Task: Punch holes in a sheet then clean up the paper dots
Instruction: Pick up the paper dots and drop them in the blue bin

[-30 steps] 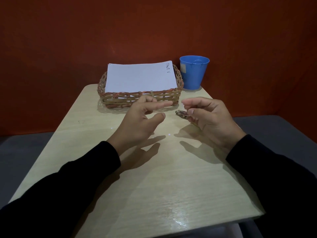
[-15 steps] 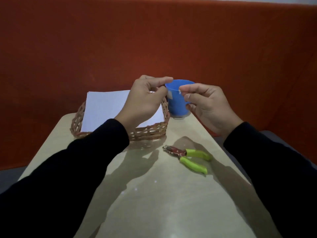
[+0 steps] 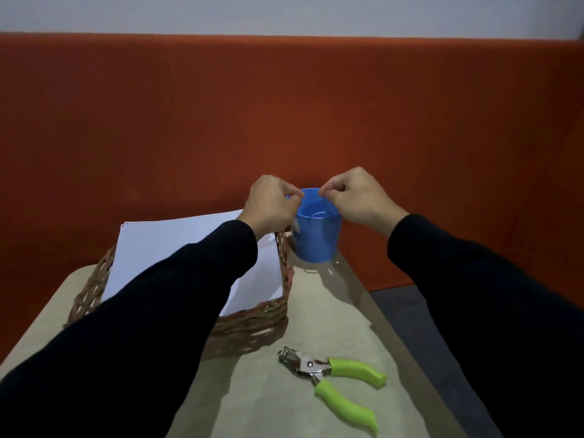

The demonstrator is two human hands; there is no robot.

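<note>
Table point(image 3: 316, 314): pale wood, lying below both hands and bearing everything else.
Basket point(image 3: 252, 324): woven, under the left forearm, just nearer and left of the left hand.
Paper sheets point(image 3: 177, 245): a white stack lying flat in the basket, partly hidden by the left sleeve.
Cup point(image 3: 316, 238): blue, upright, directly beneath and between the two hands, just beside the basket's far right corner.
Hole punch point(image 3: 335, 377): green-handled, metal-headed, lying on the table well nearer the person than either hand, handles spread, touched by neither hand.
Left hand point(image 3: 271, 203): fingers curled, thumb and forefinger pinched together over the cup's left rim; whether they gripped anything could not be told.
Right hand point(image 3: 357, 197): likewise pinched shut over the cup's right rim; contents too small to tell.
Paper dots: none could be made out.
</note>
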